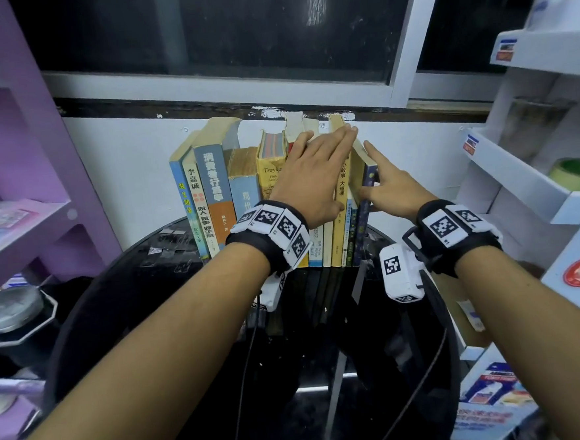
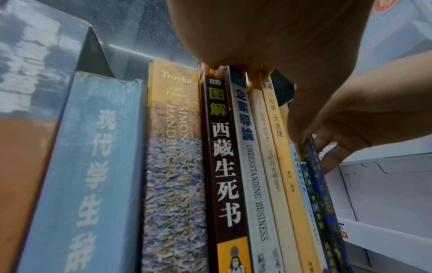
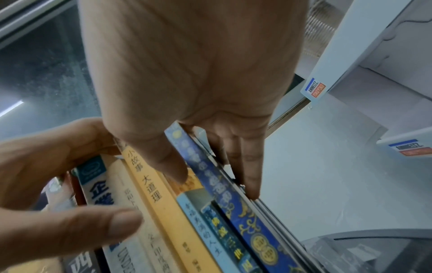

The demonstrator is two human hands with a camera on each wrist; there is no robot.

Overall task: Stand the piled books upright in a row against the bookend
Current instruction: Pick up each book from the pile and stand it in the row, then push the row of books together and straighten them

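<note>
A row of books (image 1: 211,191) stands upright on the black round table (image 1: 134,316) against the white wall. My left hand (image 1: 329,169) lies flat over the tops of the middle and right books, fingers straight, with the thumb down on the spines. At the row's right end my right hand (image 1: 378,179) pinches the dark blue book (image 1: 364,221) (image 3: 233,194), thumb by its spine and fingers along its right cover. A thin grey edge (image 3: 268,208) lies against that cover. The left wrist view shows the spines up close under my palm (image 2: 268,37). No bookend can be made out.
A purple shelf unit (image 1: 18,135) stands at the left, with a lidded jar (image 1: 10,311) below it. A white display rack (image 1: 536,175) crowds the right, with printed boxes (image 1: 493,394) at its foot. A dark window (image 1: 234,34) runs above the books.
</note>
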